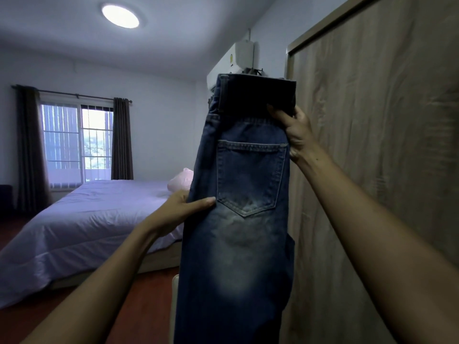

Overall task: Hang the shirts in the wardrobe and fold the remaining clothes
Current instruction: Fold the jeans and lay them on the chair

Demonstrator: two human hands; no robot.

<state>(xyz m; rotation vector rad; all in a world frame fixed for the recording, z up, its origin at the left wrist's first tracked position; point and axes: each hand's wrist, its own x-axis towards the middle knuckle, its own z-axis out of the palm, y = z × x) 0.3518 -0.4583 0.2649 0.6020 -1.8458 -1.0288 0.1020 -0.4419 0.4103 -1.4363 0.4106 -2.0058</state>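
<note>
A pair of dark blue jeans (238, 239) hangs upright in front of me, folded lengthwise so one back pocket faces me, the legs running out of the bottom of the frame. My right hand (295, 132) grips the waistband at the top right edge. My left hand (183, 207) holds the left edge of the jeans at seat height, thumb lying across the denim. The wardrobe (372, 145), with a light wood-grain sliding door, stands shut close on my right, just behind the jeans.
A bed (82, 224) with a pale lilac cover fills the left middle, a pink pillow (181, 181) at its head. Red-brown floor lies between me and the bed. A white object's edge (174, 294) shows beside the jeans. An air conditioner (238, 60) is mounted high on the wall.
</note>
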